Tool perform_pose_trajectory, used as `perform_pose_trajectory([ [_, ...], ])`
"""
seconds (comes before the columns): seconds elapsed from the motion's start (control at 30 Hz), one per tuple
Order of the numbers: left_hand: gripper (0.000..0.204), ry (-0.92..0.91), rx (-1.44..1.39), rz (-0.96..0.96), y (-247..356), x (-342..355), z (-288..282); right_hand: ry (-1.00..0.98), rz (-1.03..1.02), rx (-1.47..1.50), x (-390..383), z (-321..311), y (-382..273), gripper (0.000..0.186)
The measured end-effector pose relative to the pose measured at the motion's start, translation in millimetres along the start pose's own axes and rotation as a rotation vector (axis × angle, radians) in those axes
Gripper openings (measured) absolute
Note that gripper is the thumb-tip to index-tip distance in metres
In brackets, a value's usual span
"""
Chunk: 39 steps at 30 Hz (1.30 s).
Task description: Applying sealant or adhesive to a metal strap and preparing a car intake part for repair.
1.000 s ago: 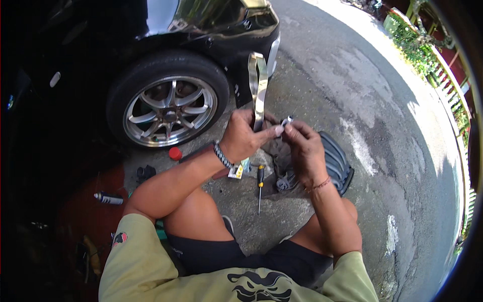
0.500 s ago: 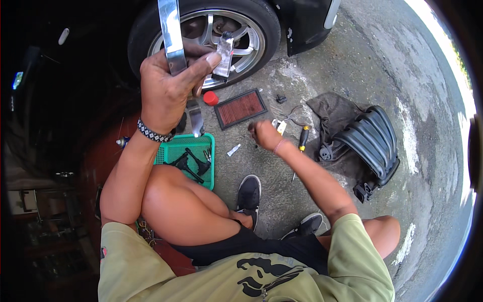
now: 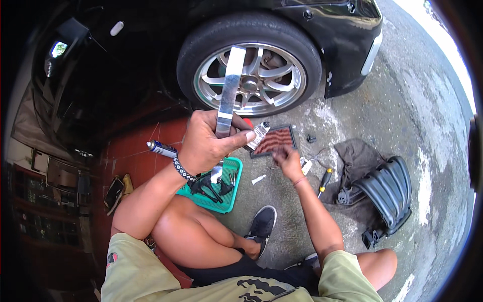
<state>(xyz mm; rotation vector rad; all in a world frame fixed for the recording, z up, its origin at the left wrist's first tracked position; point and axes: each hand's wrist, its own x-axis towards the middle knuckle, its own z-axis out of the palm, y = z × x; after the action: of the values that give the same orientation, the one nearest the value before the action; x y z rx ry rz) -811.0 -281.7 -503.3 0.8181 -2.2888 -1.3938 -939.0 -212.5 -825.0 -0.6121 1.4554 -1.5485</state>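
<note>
My left hand (image 3: 207,143) is closed round a long, shiny metal strip (image 3: 231,88) that stands up from it, tilted a little to the right. Between its thumb and fingers it also grips a small crumpled silver squeeze tube (image 3: 258,135) with a dark end. My right hand (image 3: 288,163) hovers by the near edge of a red pleated air filter (image 3: 274,141), its fingers curled in and slightly blurred. Whether a small thing sits in those fingertips cannot be made out. A smaller white tube (image 3: 258,179) lies on the concrete below.
Ahead stands a black car's wheel (image 3: 246,108). A green basket (image 3: 235,194) holding black parts is beside my left knee, a spray can (image 3: 162,148) beyond it. To the right lie a yellow-black screwdriver (image 3: 326,177), a dark cloth (image 3: 358,153) and a ribbed black plastic housing (image 3: 387,194).
The view has shifted, so the wheel and floor items sit farther right and lower. My left hand has come down with the strip and tube; my right hand stays near the filter, fingers still curled.
</note>
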Motion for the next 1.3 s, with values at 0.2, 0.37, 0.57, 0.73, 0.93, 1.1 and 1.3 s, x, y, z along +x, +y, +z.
perform_pose_trajectory([
  [0.2,0.017,-0.103,-0.05,0.026,-5,9,3,-0.165,-0.547,0.265,-59,-35,-203,0.022],
  [0.37,0.014,-0.159,-0.023,0.06,1,15,12,-0.18,-0.604,-0.002,-87,-42,-249,0.019],
  [0.57,0.016,-0.24,-0.056,0.048,5,18,16,-0.144,-0.705,-0.204,-90,-52,-253,0.019],
  [0.73,0.015,-0.231,-0.023,0.089,-1,19,18,-0.152,-0.764,-0.364,-93,-56,-258,0.017],
  [0.93,0.013,-0.206,-0.036,0.059,-8,17,20,-0.163,-0.844,-0.536,-93,-56,-269,0.018],
  [1.1,0.013,-0.173,-0.023,0.055,-6,11,23,-0.225,-0.897,-0.733,-92,-58,-277,0.017],
  [1.3,0.013,-0.092,0.143,0.194,-1,10,25,-0.234,-0.973,-0.906,-95,-56,-282,0.012],
])
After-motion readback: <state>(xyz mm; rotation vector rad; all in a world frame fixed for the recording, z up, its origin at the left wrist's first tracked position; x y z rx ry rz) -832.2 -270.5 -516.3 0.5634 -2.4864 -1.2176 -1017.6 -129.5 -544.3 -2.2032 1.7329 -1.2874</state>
